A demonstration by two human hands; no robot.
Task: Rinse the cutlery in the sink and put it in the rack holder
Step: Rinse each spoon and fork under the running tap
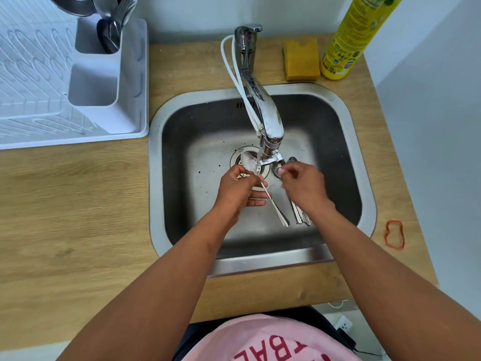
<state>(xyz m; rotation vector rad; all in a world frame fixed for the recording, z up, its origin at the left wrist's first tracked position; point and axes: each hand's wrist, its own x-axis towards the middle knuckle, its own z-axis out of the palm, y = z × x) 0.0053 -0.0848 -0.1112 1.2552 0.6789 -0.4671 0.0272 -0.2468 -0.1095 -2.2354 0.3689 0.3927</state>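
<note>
My left hand grips a metal spoon by its neck, with the bowl up under the tap's outlet and the handle slanting down to the right. My right hand hovers just right of the outlet, fingers loosely curled and blurred, over several pieces of cutlery lying on the sink floor. The steel sink is set in a wooden counter. At the upper left, the white rack holder has two compartments; the far one holds spoons and forks, the near one shows nothing inside.
The chrome tap with a white hose reaches over the drain. A white dish rack sits left of the sink. A yellow sponge and a yellow detergent bottle stand behind the sink. A red rubber band lies at the right.
</note>
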